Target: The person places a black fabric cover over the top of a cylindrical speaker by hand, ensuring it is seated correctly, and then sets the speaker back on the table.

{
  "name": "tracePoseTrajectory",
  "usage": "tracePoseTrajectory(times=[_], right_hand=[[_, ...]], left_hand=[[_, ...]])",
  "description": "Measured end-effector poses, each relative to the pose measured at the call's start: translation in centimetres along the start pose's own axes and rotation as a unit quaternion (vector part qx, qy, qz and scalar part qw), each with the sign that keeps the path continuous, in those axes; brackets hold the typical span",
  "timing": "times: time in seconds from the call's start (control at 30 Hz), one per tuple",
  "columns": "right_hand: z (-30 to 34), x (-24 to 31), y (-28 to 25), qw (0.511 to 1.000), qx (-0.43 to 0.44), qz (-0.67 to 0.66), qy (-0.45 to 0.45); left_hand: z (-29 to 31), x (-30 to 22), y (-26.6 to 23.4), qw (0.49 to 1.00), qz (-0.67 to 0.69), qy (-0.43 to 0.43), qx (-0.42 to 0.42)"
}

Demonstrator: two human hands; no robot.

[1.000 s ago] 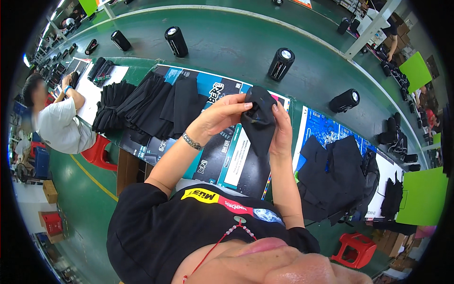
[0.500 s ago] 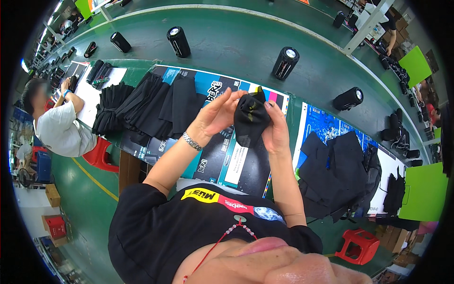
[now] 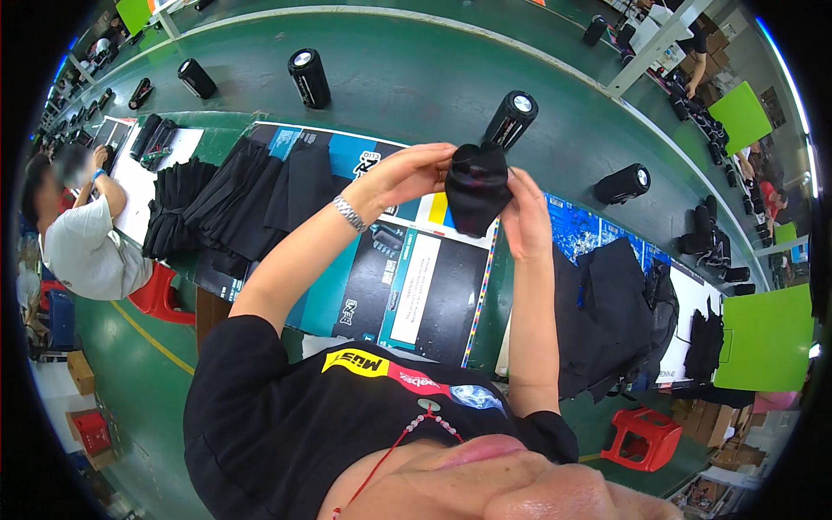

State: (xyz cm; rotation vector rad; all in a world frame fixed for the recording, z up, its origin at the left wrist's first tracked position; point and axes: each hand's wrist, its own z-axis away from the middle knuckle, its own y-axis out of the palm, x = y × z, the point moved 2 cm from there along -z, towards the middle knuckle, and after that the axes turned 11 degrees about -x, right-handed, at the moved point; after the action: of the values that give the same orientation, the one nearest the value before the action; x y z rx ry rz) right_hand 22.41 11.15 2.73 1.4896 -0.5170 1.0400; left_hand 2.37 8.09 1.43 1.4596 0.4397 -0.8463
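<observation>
In the head view, my left hand (image 3: 414,171) and right hand (image 3: 527,211) are pinched on opposite edges of a black cloth piece (image 3: 478,192), held over the far edge of the printed sheet (image 3: 445,316). My left grip looks light (only fingertips seem to meet the fabric), so a hard tug from the right could pull it free. A black cylinder (image 3: 511,121) stands just beyond the sheet; swinging my hands outward could topple it. Dropped cloth might blend into the black pile (image 3: 234,208) on the sheet's left part.

- A yellow line (image 3: 154,339) crosses the green floor (image 3: 147,407).
- 2 red stools (image 3: 165,295) sit at left and right.
- A light strip (image 3: 786,69) glows at far right.
</observation>
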Motion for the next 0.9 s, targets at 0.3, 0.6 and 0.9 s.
tracePoseTrajectory(times=[0.3, 0.6, 0.9], right_hand=[[-10.0, 3.6, -2.9, 0.804, -0.293, 0.314, -0.411], [-16.5, 4.4, -5.0, 0.839, -0.355, 0.338, -0.238], [-15.6, 4.5, -5.9, 0.869, -0.342, 0.272, -0.233]], left_hand=[[-14.6, -2.1, 3.0, 0.901, -0.301, 0.24, -0.198], [-20.1, -1.1, 1.9, 0.913, -0.149, 0.21, -0.316], [-20.5, 0.6, 1.7, 0.966, -0.028, 0.042, -0.255]])
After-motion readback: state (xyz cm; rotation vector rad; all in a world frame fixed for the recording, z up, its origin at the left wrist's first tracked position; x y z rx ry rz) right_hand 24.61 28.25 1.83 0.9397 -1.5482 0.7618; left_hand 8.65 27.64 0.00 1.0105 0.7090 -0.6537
